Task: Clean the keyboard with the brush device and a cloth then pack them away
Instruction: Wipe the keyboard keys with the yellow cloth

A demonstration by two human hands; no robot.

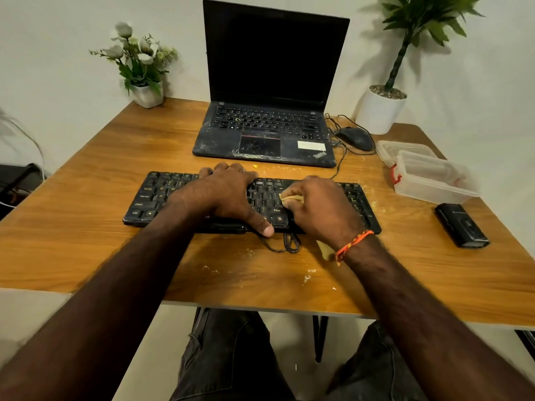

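**Cloth wipe in progress**

The right hand (320,208) has its fingers curled around a folded yellow cloth (290,198), pressing it onto the keys right of centre. The left hand (228,195) lies flat, fingers spread, bracing the keyboard (162,195) and grasping nothing. Next move, by judgement: wipe the remaining rows. The brush device (461,225) lies on the table (86,227), well right. Beyond it, 1 clear container (431,183) stands open; contents cannot be determined.
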